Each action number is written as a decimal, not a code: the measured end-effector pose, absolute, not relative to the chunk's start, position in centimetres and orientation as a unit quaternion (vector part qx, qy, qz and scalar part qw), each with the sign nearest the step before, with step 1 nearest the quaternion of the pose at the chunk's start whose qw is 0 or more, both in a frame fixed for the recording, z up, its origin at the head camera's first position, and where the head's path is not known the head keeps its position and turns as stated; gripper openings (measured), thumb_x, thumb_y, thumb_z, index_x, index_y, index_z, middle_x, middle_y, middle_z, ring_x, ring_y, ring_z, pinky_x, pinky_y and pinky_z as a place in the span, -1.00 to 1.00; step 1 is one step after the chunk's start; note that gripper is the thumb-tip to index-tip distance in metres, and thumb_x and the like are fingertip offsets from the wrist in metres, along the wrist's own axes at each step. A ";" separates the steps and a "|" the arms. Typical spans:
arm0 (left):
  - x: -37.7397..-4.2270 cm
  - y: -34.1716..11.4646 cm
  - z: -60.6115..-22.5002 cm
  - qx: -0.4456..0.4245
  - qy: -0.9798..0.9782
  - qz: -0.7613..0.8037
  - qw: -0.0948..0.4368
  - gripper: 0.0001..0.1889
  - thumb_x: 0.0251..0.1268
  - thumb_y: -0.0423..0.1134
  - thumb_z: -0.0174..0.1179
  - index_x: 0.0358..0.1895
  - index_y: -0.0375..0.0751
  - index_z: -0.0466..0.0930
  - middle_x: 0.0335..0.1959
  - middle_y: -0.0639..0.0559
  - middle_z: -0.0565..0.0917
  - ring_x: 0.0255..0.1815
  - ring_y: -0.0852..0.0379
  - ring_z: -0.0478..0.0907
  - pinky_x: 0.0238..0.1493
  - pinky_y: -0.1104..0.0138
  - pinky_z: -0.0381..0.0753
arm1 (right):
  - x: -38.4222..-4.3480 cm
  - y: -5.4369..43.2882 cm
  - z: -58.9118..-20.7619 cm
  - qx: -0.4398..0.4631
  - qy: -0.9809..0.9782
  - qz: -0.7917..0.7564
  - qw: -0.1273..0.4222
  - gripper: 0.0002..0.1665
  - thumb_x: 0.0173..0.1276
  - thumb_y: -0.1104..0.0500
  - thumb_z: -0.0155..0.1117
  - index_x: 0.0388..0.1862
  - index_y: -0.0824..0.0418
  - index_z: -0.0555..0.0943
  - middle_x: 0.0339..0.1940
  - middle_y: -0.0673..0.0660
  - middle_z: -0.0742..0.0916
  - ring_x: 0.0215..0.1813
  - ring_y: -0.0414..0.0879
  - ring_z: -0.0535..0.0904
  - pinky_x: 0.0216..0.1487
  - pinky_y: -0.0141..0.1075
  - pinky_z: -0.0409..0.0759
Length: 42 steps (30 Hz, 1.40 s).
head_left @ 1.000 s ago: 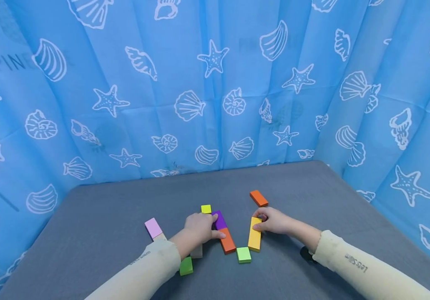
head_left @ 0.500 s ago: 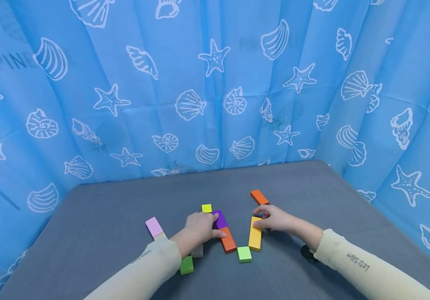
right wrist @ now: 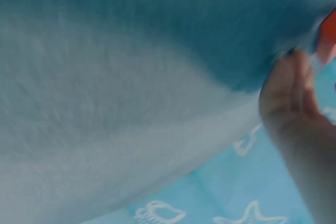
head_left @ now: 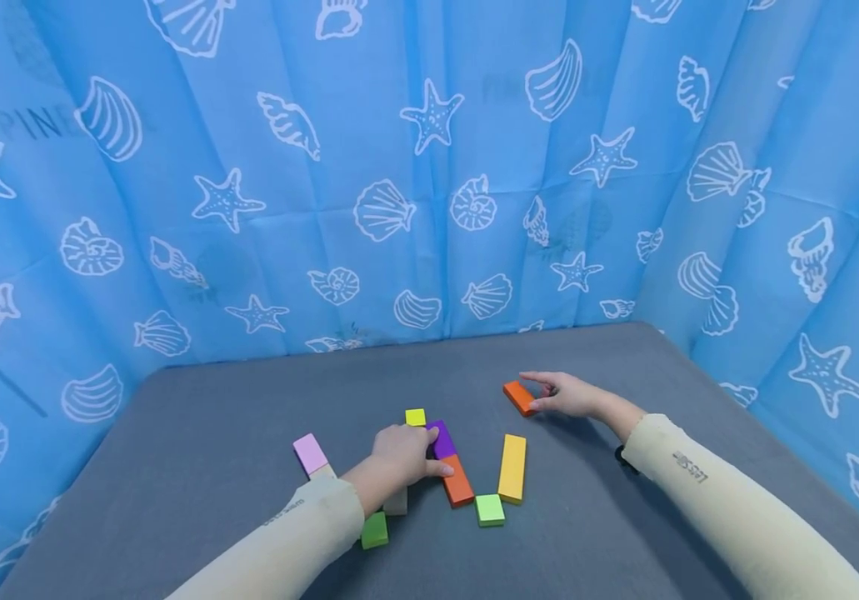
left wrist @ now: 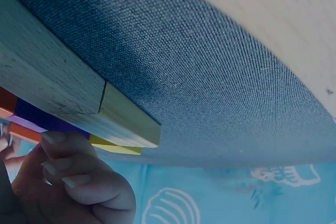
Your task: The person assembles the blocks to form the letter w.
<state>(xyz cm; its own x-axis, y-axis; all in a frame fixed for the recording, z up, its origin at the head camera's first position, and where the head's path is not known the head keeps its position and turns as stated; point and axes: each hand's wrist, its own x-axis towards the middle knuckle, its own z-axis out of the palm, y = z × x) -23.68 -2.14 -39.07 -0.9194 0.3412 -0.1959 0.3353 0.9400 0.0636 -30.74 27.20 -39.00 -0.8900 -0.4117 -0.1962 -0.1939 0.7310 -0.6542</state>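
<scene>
In the head view my left hand (head_left: 399,454) rests on a row of blocks, its forefinger at the purple block (head_left: 442,442) and its thumb at the orange-red block (head_left: 460,483). The left wrist view shows its bent fingers (left wrist: 86,182) beside the purple block. Farther right, my right hand (head_left: 567,393) is at a separate orange block (head_left: 520,398); the thumb is near its closer end and the forefinger is stretched out above it. Whether the thumb touches is unclear. A yellow-orange block (head_left: 512,469) lies by a light green block (head_left: 489,509), forming a V with the left row.
A yellow block (head_left: 415,417) sits beyond my left hand. A pink block (head_left: 310,454), a pale block (head_left: 397,502) and a green block (head_left: 374,530) lie around my left forearm, which partly covers that group. Behind the grey table (head_left: 249,400) hangs a blue curtain (head_left: 369,275).
My right hand has let go of the yellow-orange block and moved away from me to the separate orange block. My left hand has stayed at the purple and orange-red blocks.
</scene>
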 end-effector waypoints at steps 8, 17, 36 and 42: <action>-23.5 -1.8 -39.0 0.178 0.979 0.015 0.102 -0.24 0.08 0.34 0.26 0.35 0.07 0.47 0.16 -0.07 0.62 -0.06 0.01 0.59 -0.16 0.21 0.59 | -32.9 27.7 -38.7 -0.128 0.909 -0.297 0.265 -0.09 0.40 0.07 0.28 0.58 0.14 0.04 -0.31 0.15 0.45 -0.36 -0.03 0.40 -0.34 -0.25 0.39; -23.4 -1.7 -38.9 0.179 0.978 0.020 0.103 -0.24 0.09 0.34 0.26 0.35 0.06 0.46 0.17 -0.07 0.61 0.02 -0.01 0.58 -0.07 0.17 0.58 | -33.6 27.7 -38.9 -0.103 0.909 -0.284 0.286 -0.20 0.35 0.07 0.34 0.49 0.13 0.24 -0.20 0.19 0.47 -0.37 -0.02 0.42 -0.37 -0.29 0.40; -23.3 -2.1 -38.9 0.171 0.980 0.021 0.105 -0.24 0.10 0.33 0.26 0.35 0.06 0.46 0.15 -0.07 0.62 -0.04 0.00 0.59 -0.13 0.19 0.59 | -30.5 26.5 -38.4 -0.003 0.826 -0.528 0.197 -0.42 0.46 0.29 0.13 0.34 0.53 0.22 -0.16 0.24 0.58 -0.34 -0.10 0.57 -0.21 -0.24 0.62; -23.3 -2.2 -38.9 0.172 0.980 0.020 0.100 -0.24 0.10 0.33 0.26 0.35 0.06 0.46 0.14 -0.07 0.62 -0.06 0.00 0.59 -0.15 0.20 0.59 | -29.7 25.7 -38.1 -0.008 0.837 -0.504 0.215 -0.40 0.44 0.23 0.18 0.34 0.49 0.29 -0.22 0.19 0.59 -0.29 -0.04 0.55 -0.19 -0.21 0.60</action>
